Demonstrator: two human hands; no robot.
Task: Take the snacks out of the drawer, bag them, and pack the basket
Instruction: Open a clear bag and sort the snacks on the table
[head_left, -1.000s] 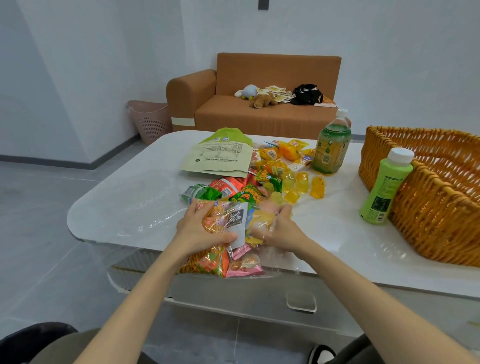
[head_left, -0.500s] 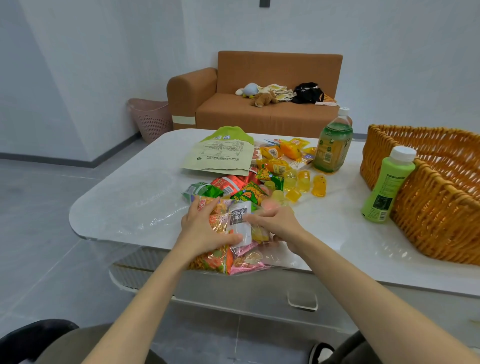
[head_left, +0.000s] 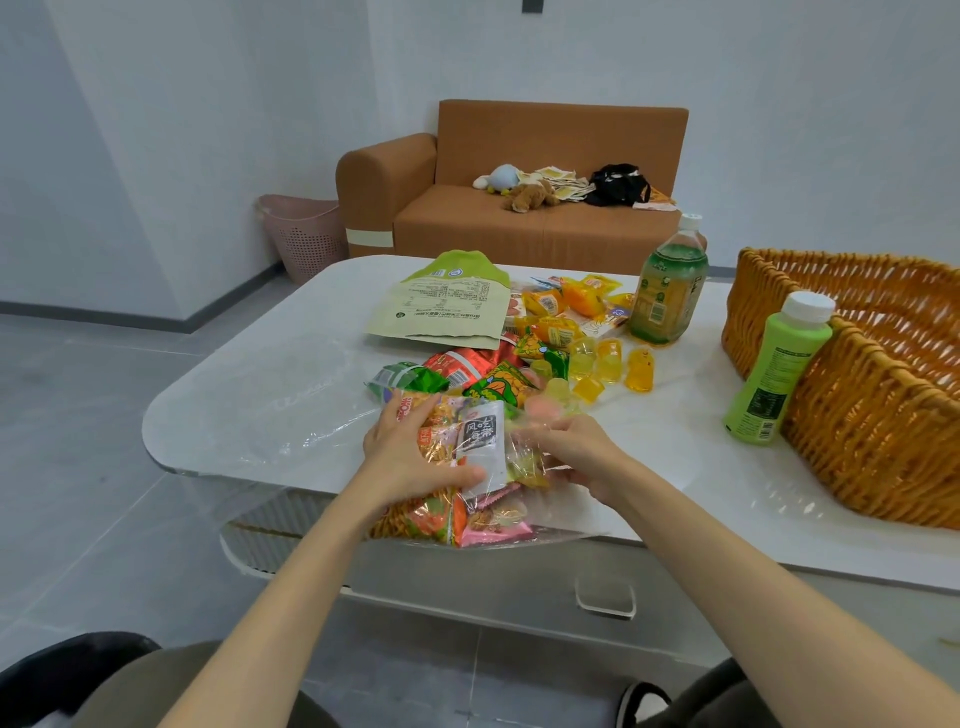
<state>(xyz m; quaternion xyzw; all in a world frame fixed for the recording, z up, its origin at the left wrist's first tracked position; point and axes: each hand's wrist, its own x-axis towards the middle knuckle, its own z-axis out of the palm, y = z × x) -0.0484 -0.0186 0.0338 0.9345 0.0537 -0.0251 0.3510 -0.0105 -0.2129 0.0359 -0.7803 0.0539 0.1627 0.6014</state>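
Bagging, centre frame: left hand (head_left: 410, 457) grips packets (head_left: 480, 434) in the bag (head_left: 563, 522); right hand (head_left: 574, 452) pinches its film. Next, probably feed the loose snacks (head_left: 550, 332) in.

The wicker basket (head_left: 878, 426) is showing an orange-brown weave; the slim bottle (head_left: 776, 374) is showing bright green with a white cap; jelly cups (head_left: 609, 359) are glowing yellow; the sofa (head_left: 519, 234) is showing rust-brown.

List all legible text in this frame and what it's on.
"风吃海带": dark label on the white sachet inside the clear bag; my best reading.
Green pouch: printed panel, too small to read.
Tea bottle label: too small.
Green bottle label: too small.
Snack packets: print blurred.
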